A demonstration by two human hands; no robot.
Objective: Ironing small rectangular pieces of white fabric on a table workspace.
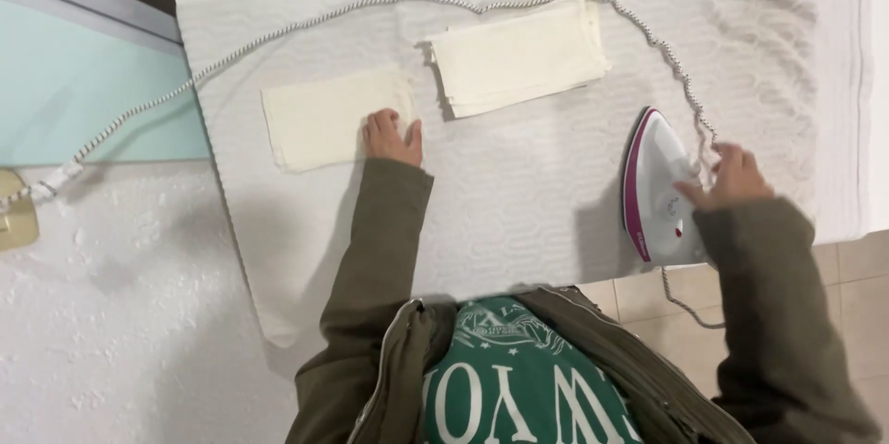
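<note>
Olive sleeves led up to the hands: the left hand (pixel 393 137) lay flat and unclenched on the right edge of a single cream cloth (pixel 326 118), folded stack (pixel 519 53) just beyond, while the right hand (pixel 730 177) grasped the white-and-magenta iron (pixel 654 187) at the padded board's (pixel 519 194) right edge, bare cover between them.

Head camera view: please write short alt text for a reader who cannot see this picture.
Seen from above, a person's left hand presses on a single cream cloth on a white padded ironing surface, while the right hand holds a white and pink iron standing upright. A stack of folded cream cloths lies behind, with the iron's braided cord looping round it.
</note>
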